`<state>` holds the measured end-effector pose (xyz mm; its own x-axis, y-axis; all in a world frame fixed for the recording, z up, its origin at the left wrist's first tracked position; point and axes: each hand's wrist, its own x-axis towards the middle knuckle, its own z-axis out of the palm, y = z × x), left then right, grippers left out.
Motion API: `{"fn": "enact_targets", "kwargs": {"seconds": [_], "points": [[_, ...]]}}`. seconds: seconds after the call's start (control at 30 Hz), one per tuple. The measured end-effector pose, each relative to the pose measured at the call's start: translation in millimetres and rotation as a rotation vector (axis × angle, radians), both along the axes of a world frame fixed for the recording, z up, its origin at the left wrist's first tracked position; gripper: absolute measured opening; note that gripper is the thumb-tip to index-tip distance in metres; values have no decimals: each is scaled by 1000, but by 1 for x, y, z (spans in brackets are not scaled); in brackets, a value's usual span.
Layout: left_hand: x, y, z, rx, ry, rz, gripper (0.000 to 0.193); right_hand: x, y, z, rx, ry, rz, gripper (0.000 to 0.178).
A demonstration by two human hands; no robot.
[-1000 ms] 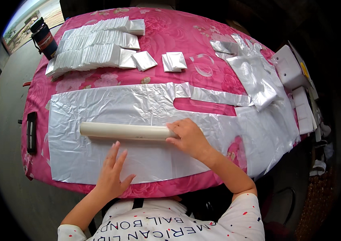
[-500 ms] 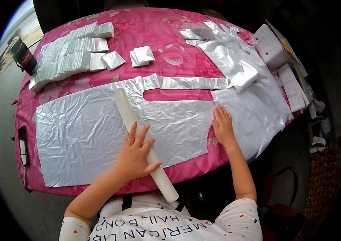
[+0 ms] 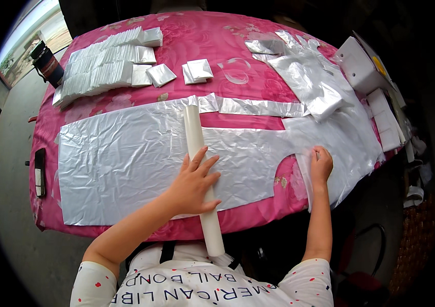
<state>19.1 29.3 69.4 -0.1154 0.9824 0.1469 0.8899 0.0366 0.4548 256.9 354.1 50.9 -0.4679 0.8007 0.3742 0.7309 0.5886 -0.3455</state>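
Off-white and cylindrical, a long tube [image 3: 194, 130] lies under the spread left hand [image 3: 195, 187], across a flat silvery plastic bag [image 3: 115, 163]. The right hand [image 3: 322, 162], fingers bent together, is at overlapping silvery plastic sheets [image 3: 350, 146]; whether it pinches them, I cannot tell.
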Motion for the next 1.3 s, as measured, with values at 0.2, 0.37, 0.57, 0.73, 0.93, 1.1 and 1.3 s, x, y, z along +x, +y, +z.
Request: {"fn": "enact_targets", "kwargs": {"seconds": [0.2,0.37,0.57,0.73,0.93,1.1,1.3], "points": [[2,4,0,28,-15,-19,55,26,35,-44,392,7,11,15],[-1,1,0,25,-4,-11,56,14,12,-22,129,89,-1,14],[-1,1,0,-24,-6,-23,63,-3,-26,20,271,208,106,18],[10,-3,7,225,-266,109,66,-50,-124,52,-525,590,367,18],[3,-39,15,-95,-1514,282,32,-97,-256,64,-734,253,1095,31],[-87,-149,3,-226,-1546,492,14,-79,-274,63,-400,194,1072,37],[-145,-253,13,-250,-1174,900,16,-59,-272,59,-496,-385,632,51]]}}
